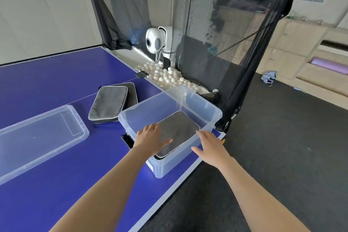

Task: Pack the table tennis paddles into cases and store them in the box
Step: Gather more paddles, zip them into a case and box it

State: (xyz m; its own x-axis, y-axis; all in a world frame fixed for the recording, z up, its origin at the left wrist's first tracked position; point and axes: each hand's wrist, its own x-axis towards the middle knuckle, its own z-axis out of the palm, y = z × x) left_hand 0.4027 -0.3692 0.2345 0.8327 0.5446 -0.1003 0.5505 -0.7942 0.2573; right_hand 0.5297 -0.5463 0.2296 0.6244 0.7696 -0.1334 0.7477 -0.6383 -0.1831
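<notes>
I'm looking into an indoor table tennis practice room: a blue table tennis table (47, 81) fills the near left, with grey paddle cases (108, 104) lying on it. At its far end a white ball-feeding machine (155, 42) stands behind a heap of white balls (169, 75), inside a black catch net (235, 24). Dark carpet (282, 137) covers the floor on the right, with pale wooden cabinets (293, 43) along the far right.

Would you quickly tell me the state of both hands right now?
Left hand: open, fingers straight, over the case in the box.
Right hand: open, fingers spread by the box rim, holding nothing.
</notes>
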